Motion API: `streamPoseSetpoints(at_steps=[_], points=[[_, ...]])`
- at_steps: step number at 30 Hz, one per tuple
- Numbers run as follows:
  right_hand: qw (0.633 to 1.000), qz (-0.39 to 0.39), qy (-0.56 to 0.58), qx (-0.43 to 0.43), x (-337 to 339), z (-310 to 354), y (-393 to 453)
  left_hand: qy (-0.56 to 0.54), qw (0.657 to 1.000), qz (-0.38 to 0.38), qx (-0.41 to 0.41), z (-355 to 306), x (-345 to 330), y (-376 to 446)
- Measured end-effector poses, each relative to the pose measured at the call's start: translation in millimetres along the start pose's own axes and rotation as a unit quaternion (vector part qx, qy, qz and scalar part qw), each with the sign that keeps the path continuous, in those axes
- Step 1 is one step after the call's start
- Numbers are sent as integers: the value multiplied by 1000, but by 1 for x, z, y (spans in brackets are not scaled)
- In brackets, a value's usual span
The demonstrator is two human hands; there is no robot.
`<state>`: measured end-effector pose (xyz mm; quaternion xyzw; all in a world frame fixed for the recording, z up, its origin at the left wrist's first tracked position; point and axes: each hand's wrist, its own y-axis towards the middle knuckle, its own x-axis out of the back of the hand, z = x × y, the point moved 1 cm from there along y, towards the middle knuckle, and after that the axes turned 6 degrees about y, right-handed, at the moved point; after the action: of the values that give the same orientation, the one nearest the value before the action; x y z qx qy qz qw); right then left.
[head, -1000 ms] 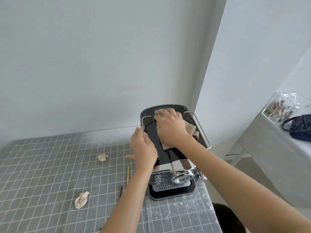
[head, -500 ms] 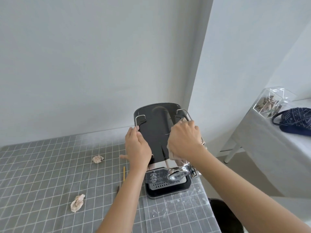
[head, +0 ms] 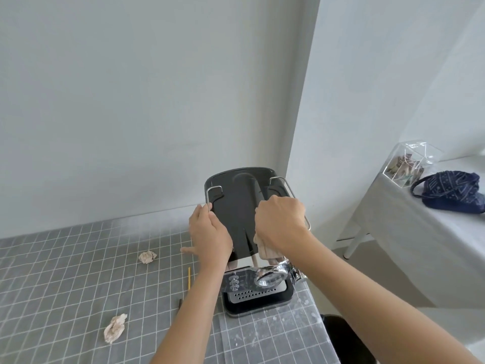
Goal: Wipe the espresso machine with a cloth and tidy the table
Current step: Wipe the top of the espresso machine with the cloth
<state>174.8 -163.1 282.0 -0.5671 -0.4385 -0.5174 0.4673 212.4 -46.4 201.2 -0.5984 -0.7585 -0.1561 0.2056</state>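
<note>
A black espresso machine (head: pixel 236 203) with chrome rails and a chrome front stands at the right end of the grid-patterned table (head: pixel 65 285). My right hand (head: pixel 280 224) is closed around a beige cloth (head: pixel 265 248) and presses it on the front right part of the machine's top. My left hand (head: pixel 210 235) grips the machine's left side next to the left rail, steadying it. Below the hands, the chrome portafilter (head: pixel 273 275) and the perforated drip tray (head: pixel 252 295) are visible.
Two crumpled paper balls (head: pixel 147 256) (head: pixel 114 327) lie on the table to the left. A thin yellow stick (head: pixel 188 277) and a dark stick (head: pixel 180 303) lie next to the machine. A side table on the right holds a clear box (head: pixel 409 164) and a blue bag (head: pixel 451 191).
My right hand has dragged the cloth from the back middle of the machine's top to its front right corner. The left hand stays on the left side.
</note>
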Motion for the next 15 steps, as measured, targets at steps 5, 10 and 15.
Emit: streamPoseSetpoints(at_steps=[5,10,15], points=[[910,-31,411,-52,31,-50,15,-26,999,-7,-35,0,-4,5],[884,-62,464,12,1,-35,45,-38,998,-5,-44,3,-5,6],[953,-118,251,123,-39,-2,37,-48,998,-7,-34,3,-4,4]])
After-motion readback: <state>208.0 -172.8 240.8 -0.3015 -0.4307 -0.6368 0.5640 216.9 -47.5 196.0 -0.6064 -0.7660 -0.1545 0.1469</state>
